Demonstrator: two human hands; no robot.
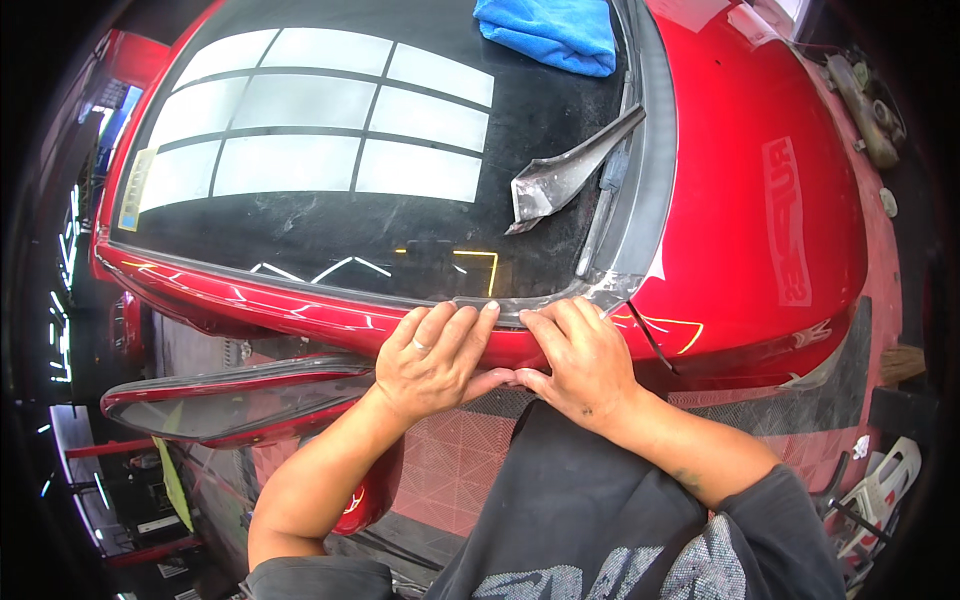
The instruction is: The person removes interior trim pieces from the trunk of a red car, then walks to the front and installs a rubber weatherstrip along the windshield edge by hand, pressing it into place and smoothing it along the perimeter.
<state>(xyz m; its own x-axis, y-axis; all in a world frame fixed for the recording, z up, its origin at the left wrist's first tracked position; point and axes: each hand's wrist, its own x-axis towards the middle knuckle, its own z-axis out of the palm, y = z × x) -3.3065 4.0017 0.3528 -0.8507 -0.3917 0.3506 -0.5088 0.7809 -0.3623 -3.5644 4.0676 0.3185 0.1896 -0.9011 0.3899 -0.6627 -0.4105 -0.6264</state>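
A dark trim strip (510, 308) runs along the lower side edge of the windshield (340, 225) on a red car. My left hand (430, 360) wears a ring and curls over the strip and the red pillar (250, 305), its fingertips pressed on the strip. Just beside it, my right hand (585, 365) does the same near the windshield's corner. Both thumbs lie below the pillar edge with their tips together. Beyond the right hand, a loose grey plastic trim piece (570, 172), dusty and scuffed, rests on the glass.
A folded blue cloth (555, 35) lies on the far glass. The wiper arm (603, 215) and dark cowl panel (650, 190) border the red hood (750, 210). At left a car door (240, 400) stands out from the body. A white plastic chair (885, 490) is at lower right.
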